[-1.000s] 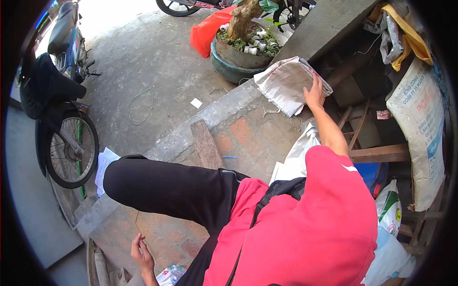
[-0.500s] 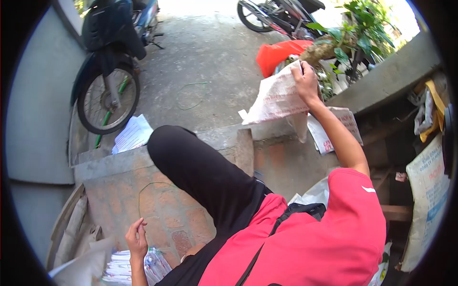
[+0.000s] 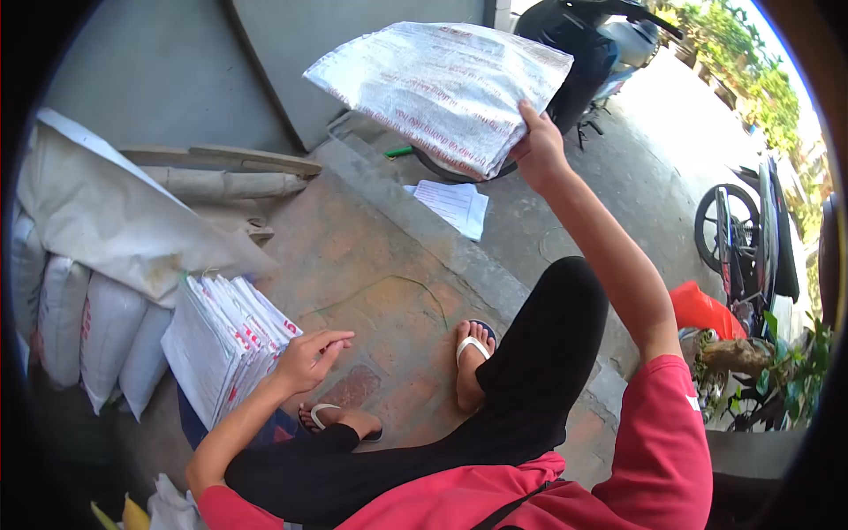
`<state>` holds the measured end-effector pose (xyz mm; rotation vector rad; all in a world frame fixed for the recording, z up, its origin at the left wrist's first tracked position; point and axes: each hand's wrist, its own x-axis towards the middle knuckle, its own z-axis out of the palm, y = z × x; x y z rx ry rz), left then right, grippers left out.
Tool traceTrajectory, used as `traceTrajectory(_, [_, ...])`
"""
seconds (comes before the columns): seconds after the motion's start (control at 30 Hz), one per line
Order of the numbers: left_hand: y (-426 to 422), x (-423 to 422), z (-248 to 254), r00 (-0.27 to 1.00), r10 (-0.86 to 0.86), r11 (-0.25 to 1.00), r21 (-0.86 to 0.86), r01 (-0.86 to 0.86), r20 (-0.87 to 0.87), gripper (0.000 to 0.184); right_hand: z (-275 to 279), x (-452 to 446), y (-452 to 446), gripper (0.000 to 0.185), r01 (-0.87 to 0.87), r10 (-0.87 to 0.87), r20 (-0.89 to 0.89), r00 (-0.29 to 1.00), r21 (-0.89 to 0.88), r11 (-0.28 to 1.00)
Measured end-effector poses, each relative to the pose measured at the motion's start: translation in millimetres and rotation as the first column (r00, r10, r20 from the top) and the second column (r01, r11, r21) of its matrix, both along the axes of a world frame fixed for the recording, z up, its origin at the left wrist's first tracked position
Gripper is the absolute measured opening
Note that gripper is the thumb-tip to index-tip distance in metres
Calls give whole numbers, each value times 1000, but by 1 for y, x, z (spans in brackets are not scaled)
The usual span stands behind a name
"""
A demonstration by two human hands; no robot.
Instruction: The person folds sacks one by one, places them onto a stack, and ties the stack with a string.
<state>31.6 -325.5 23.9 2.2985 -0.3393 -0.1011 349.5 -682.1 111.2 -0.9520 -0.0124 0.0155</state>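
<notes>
A folded white woven sack point(image 3: 442, 88) with red print hangs in the air at the top middle. My right hand point(image 3: 539, 146) grips its lower right corner, thumb on top. Just right of a stack of folded white sacks point(image 3: 221, 344), my left hand point(image 3: 311, 360) is held over the brick floor with its fingers loosely bent. Whether it holds a thin strand that runs near its fingertips cannot be made out. The stack's sacks stand on edge beside my left leg.
Full white bags point(image 3: 110, 331) lie under a pale sheet point(image 3: 106, 212) at the left. Papers point(image 3: 452, 205) rest by the concrete ledge point(image 3: 389, 203). Motorbikes point(image 3: 742, 230) stand beyond, near a red bag point(image 3: 707, 309) and a plant. Wooden poles point(image 3: 221, 181) lie near the wall.
The view has swung left. My right hand has lifted the folded sack off the ledge and carried it leftward. The stack at my left has come into fuller view beside my left hand.
</notes>
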Motion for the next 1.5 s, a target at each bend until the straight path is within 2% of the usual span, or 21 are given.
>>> traceTrajectory(0.07, [12,-19,-12,1000,-9,999,33,8,24,24,-56,0,49,35,-160,143,-109,984,-168,973])
traceTrajectory(0.13, [20,-29,-16,998,-59,991,120,61,-22,25,-129,-3,88,38,-230,173,-218,961,-277,933])
traceTrajectory(0.2, [28,-40,-26,995,-83,975,204,91,-49,24,-209,-10,107,43,-351,205,-328,922,-484,801])
traceTrajectory(0.27, [35,-46,-39,990,-80,963,246,106,-112,24,-291,-22,110,52,-301,106,-293,950,-775,556])
traceTrajectory(0.33, [42,-46,-60,974,-31,941,322,105,-226,26,-354,-47,100,59,-292,-54,-336,940,-878,379])
traceTrajectory(0.37, [44,-42,-72,969,-19,929,354,108,-247,27,-374,-60,95,57,-308,-82,-358,930,-882,357])
traceTrajectory(0.47, [42,-26,-114,953,128,917,398,-8,-275,29,-390,-96,78,51,-321,-73,-366,928,-881,347])
traceTrajectory(0.57, [43,-14,-205,850,430,898,238,-369,-303,37,-395,-104,68,51,-301,-74,-344,936,-892,338])
traceTrajectory(0.67, [33,-18,-295,683,697,716,261,-648,-216,52,-385,-112,61,57,-339,7,-349,937,-903,264])
traceTrajectory(0.77, [16,-18,-332,379,815,507,223,-833,-438,67,-384,-121,53,64,-322,110,-313,943,-943,81])
traceTrajectory(0.8, [10,-21,-348,361,844,470,220,-855,-397,68,-388,-124,50,66,-302,145,-298,943,-953,5])
traceTrajectory(0.83, [5,-26,-373,338,871,428,217,-877,-356,69,-381,-129,50,69,-365,113,-361,926,-931,17])
traceTrajectory(0.93, [-5,-29,-374,255,918,327,215,-920,-305,68,-397,-132,48,73,-460,33,-459,888,-886,58])
traceTrajectory(1.03, [-9,-27,-343,250,858,322,90,-942,-449,62,-403,-123,44,72,-605,136,-590,796,-783,142])
traceTrajectory(1.13, [-3,-26,-321,301,727,290,-122,-949,-616,55,-386,-112,44,66,-741,402,-623,671,-560,370])
traceTrajectory(1.17, [-1,-25,-317,298,687,256,-163,-953,-662,53,-368,-108,46,60,-785,436,-653,619,-495,373])
traceTrajectory(1.2, [1,-25,-315,295,643,217,-201,-955,-707,51,-340,-106,49,55,-825,469,-681,563,-427,370])
traceTrajectory(1.3, [7,-33,-333,356,735,372,-97,-923,-577,52,-328,-100,42,49,-933,619,-716,325,-136,333])
traceTrajectory(1.33, [5,-34,-330,375,727,361,-144,-921,-575,52,-326,-98,41,49,-953,673,-702,231,-23,303])
traceTrajectory(1.4, [2,-33,-325,407,717,331,-238,-913,-566,53,-321,-103,35,50,-977,692,-717,84,77,198])
traceTrajectory(1.5, [9,-28,-326,372,442,140,-347,-927,-816,62,-313,-110,30,55,-978,665,-738,-117,202,52])
